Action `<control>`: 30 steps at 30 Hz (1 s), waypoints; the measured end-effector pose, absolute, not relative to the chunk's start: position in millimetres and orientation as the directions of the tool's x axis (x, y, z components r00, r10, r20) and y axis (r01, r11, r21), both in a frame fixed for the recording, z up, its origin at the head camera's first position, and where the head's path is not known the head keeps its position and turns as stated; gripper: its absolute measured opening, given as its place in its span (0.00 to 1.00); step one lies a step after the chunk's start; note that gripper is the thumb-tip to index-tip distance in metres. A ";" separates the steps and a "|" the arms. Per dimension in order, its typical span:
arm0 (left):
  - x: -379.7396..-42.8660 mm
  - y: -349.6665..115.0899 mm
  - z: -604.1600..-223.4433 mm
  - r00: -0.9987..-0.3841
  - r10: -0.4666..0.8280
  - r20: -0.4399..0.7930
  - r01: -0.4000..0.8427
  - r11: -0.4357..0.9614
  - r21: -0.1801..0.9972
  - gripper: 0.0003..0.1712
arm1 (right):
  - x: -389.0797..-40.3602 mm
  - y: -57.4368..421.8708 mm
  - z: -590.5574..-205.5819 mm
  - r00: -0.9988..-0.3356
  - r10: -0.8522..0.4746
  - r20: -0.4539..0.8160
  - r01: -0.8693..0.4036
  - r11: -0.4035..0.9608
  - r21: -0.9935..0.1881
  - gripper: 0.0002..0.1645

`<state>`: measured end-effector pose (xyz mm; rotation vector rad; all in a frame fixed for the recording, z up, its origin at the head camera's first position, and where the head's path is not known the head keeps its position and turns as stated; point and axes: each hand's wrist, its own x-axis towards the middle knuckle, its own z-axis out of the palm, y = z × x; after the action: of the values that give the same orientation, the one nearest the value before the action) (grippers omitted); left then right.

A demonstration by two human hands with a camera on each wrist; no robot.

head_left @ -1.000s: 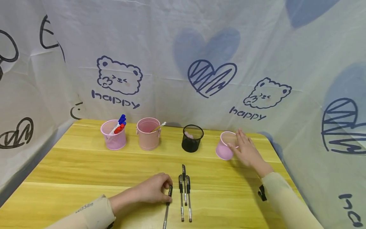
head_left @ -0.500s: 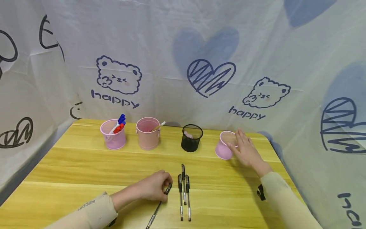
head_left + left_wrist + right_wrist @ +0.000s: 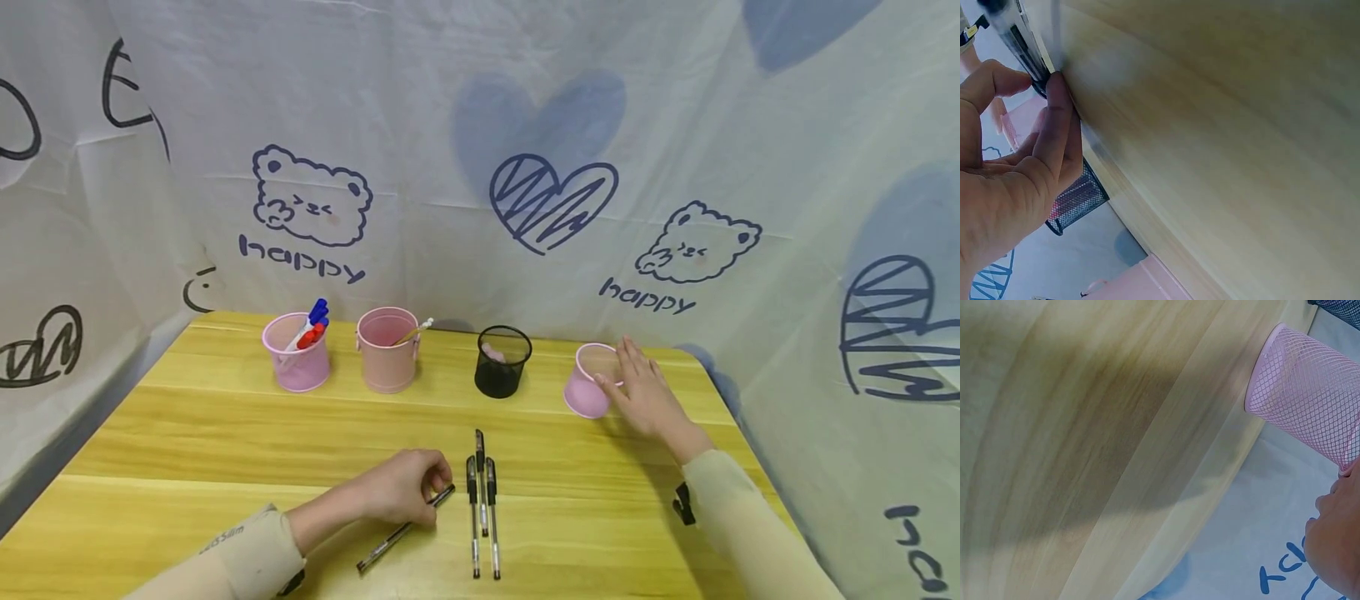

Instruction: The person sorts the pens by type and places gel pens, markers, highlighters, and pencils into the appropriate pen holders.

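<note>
In the head view my left hand (image 3: 408,487) pinches a black-capped gel pen (image 3: 386,547) low over the table, the pen slanting down to the left. The left wrist view shows thumb and index finger on the pen (image 3: 1019,47). Just right of this hand lie several similar pens, among them a front one (image 3: 474,525), a farther one (image 3: 481,454) and a right one (image 3: 493,525). With its fingers extended, my right hand (image 3: 648,396) touches the rim of a pink mesh cup (image 3: 587,396) at back right. The right wrist view shows the cup (image 3: 1304,394) upright, with only part of the hand.
Along the back of the wooden table (image 3: 187,442) stand a pink cup (image 3: 303,372) with blue and red markers (image 3: 312,327), a pink bucket (image 3: 388,362) with a thin pencil-like stick (image 3: 415,332), and a black mesh cup (image 3: 498,379) with something pale inside. A printed cloth (image 3: 435,167) hangs behind.
The pen in my left hand has turned, its lower end swinging left and away from the near edge. My right hand and the cup have stayed where they were.
</note>
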<state>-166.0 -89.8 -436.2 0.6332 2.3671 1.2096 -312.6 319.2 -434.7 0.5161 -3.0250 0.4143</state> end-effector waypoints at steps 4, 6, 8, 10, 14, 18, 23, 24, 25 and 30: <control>-166.7 -89.8 -435.7 -0.812 0.565 -0.146 0.210 0.518 0.829 0.30 | -313.5 319.0 -436.6 -0.942 -0.322 0.094 -0.336 0.907 -0.253 0.54; -166.9 -90.1 -434.5 -0.815 0.562 -0.144 0.206 0.512 0.834 0.31 | -313.9 318.9 -437.2 -0.942 -0.322 0.093 -0.335 0.907 -0.255 0.54; -167.0 -90.8 -433.3 -0.815 0.560 -0.146 0.199 0.507 0.839 0.31 | -313.7 318.6 -437.0 -0.943 -0.322 0.089 -0.334 0.906 -0.260 0.54; -167.3 -92.1 -432.3 -0.817 0.558 -0.148 0.188 0.501 0.845 0.31 | -313.4 318.3 -436.7 -0.943 -0.322 0.085 -0.333 0.906 -0.263 0.54; -169.4 -94.3 -432.3 -0.822 0.555 -0.131 0.191 0.485 0.854 0.32 | -312.9 318.7 -436.3 -0.943 -0.319 0.090 -0.332 0.907 -0.259 0.54; -173.4 -94.3 -428.9 -0.834 0.547 -0.074 0.232 0.469 0.852 0.31 | -312.7 319.2 -435.6 -0.943 -0.320 0.097 -0.334 0.908 -0.252 0.54; -177.8 -91.6 -416.3 -0.848 0.530 0.013 0.292 0.446 0.846 0.30 | -312.2 319.2 -434.7 -0.943 -0.320 0.086 -0.331 0.907 -0.261 0.54; -178.6 -90.6 -413.6 -0.851 0.525 0.028 0.300 0.441 0.846 0.30 | -312.2 319.2 -434.7 -0.944 -0.320 0.084 -0.331 0.906 -0.262 0.54; -179.5 -89.4 -411.3 -0.854 0.518 0.045 0.308 0.435 0.846 0.30 | -312.3 319.2 -434.6 -0.944 -0.320 0.083 -0.330 0.906 -0.263 0.54; -185.7 -80.1 -399.8 -0.871 0.481 0.100 0.321 0.405 0.856 0.31 | -313.5 319.2 -434.7 -0.945 -0.314 0.088 -0.326 0.910 -0.254 0.54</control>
<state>-185.7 -80.1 -399.8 0.7182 2.4925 1.4637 -313.5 319.2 -434.7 0.5070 -3.0262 0.4150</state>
